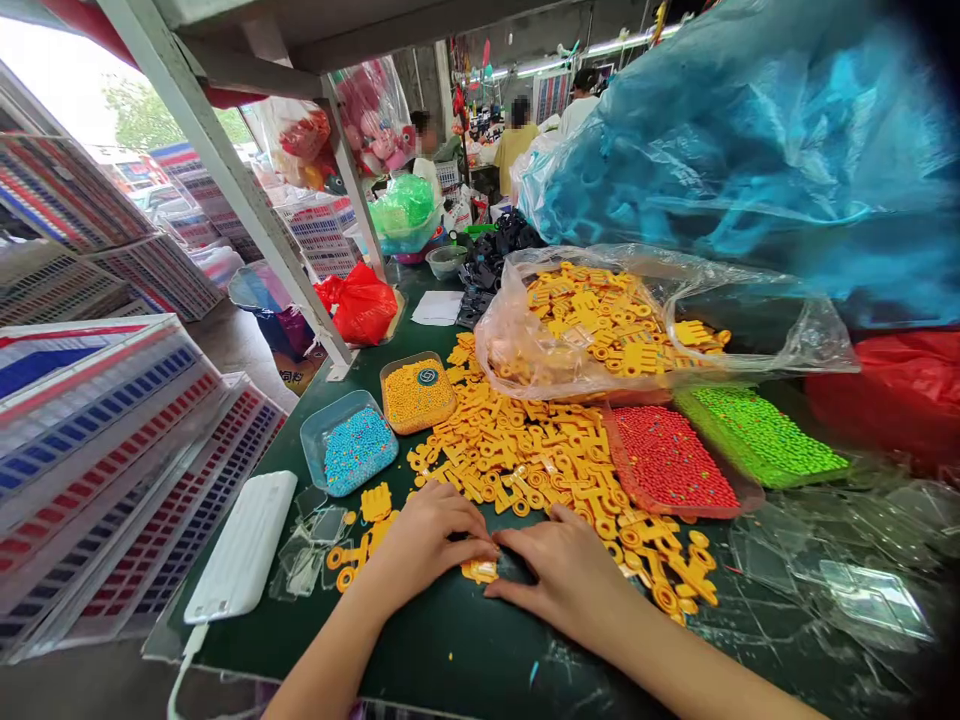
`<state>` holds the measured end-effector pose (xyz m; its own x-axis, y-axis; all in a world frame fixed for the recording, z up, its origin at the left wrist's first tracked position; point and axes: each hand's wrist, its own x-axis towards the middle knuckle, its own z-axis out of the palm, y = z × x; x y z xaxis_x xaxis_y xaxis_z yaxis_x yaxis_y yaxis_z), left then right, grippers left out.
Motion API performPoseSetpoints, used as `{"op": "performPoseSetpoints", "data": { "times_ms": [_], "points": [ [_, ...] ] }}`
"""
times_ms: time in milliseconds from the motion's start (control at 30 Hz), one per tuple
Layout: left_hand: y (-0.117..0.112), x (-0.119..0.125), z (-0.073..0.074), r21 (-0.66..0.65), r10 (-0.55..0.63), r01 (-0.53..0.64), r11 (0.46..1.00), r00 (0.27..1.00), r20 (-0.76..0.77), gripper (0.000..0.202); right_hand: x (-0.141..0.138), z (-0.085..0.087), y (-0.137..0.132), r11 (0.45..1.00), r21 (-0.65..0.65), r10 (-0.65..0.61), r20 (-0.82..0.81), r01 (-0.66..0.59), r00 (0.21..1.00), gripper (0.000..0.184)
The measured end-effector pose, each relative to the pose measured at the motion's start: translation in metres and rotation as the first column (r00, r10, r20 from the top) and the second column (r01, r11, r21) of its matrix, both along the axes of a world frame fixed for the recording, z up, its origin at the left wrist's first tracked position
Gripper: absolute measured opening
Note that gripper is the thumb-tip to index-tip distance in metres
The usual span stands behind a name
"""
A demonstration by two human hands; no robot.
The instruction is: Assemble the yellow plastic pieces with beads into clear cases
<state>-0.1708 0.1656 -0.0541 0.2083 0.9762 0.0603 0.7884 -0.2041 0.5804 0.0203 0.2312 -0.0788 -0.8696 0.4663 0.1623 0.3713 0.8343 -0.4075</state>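
Observation:
On the dark green table, a small yellow plastic piece (480,571) with a shiny clear part lies between my two hands. My left hand (442,535) curls over it from the left, fingertips on its upper edge. From the right, my right hand (566,570) closes in with thumb and forefinger at the edge of the same piece. Just beyond both hands spreads a heap of yellow plastic pieces (525,450), many with ring ends. Several more yellow pieces (376,503) lie left of my left hand. My fingers partly cover the held piece.
Trays of blue beads (312,440), yellow beads (387,395), red beads (622,440) and green beads (765,430) ring the heap. Behind stands an open clear bag (510,340) of yellow pieces. A white power bank (244,545) and clear plastic pieces (307,550) lie left; stacked crates (112,480) stand beside the table.

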Motion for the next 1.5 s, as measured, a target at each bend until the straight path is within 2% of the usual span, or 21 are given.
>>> {"op": "performPoseSetpoints", "data": {
  "times_ms": [167, 300, 400, 567, 933, 1300, 1400, 1500],
  "points": [
    [0.000, -0.001, -0.001, 0.001, 0.021, -0.021, 1.000, 1.000, -0.012, 0.031, 0.001, 0.000, 0.000, 1.000, 0.007, 0.004, -0.001, -0.004, 1.000, 0.028],
    [0.000, -0.003, 0.001, 0.005, 0.029, -0.029, 1.000, 1.000, -0.007, 0.025, 0.001, 0.003, 0.000, 1.000, -0.017, 0.010, 0.026, -0.010, 1.000, 0.031],
    [0.000, -0.005, 0.003, 0.023, 0.068, -0.068, 0.997, 0.998, 0.001, 0.021, 0.001, 0.003, 0.001, 1.000, -0.011, 0.010, 0.041, -0.010, 0.999, 0.034],
    [-0.001, -0.009, 0.004, 0.070, 0.140, -0.137, 0.988, 0.989, -0.039, 0.029, 0.002, 0.001, 0.002, 1.000, 0.005, 0.001, 0.015, -0.001, 1.000, 0.036],
    [0.002, 0.002, -0.006, -0.011, 0.016, -0.018, 1.000, 0.992, -0.123, 0.038, 0.000, -0.002, 0.001, 0.999, 0.017, -0.045, 0.012, 0.045, 0.999, 0.038],
    [0.002, 0.001, -0.006, -0.023, -0.044, 0.041, 0.999, 0.989, -0.144, 0.030, -0.001, 0.001, -0.001, 0.997, 0.059, -0.051, 0.080, 0.046, 0.996, 0.037],
    [0.002, 0.001, -0.002, -0.042, -0.025, 0.022, 0.999, 0.996, -0.085, 0.031, 0.000, 0.002, 0.000, 0.996, 0.084, -0.042, 0.088, 0.034, 0.995, 0.039],
    [0.001, -0.002, 0.001, -0.031, 0.051, -0.053, 0.998, 0.997, -0.049, 0.035, 0.001, 0.002, 0.001, 0.995, 0.097, -0.036, 0.084, 0.028, 0.996, 0.043]
  ]
}}
